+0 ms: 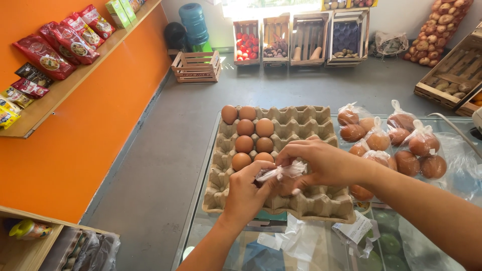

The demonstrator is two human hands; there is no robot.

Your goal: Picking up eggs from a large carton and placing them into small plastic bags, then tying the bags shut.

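My left hand [246, 193] and my right hand [321, 163] meet over a grey cardboard egg tray [301, 123] on a glass counter. Both pinch a thin clear plastic bag [281, 171] between their fingers, and an egg seems to sit inside it under my hands, mostly hidden. Several brown eggs [251, 135] fill the tray's left cups; the other cups are bare. To the right lie several knotted clear bags of eggs [396, 143].
The glass counter [201, 226] has loose plastic bags [296, 241] and a paper slip [356, 228] near its front. An orange wall with snack shelves [55, 55] stands left. Wooden produce crates [301, 35], a water jug [193, 22] and a potato sack [439, 30] line the far floor.
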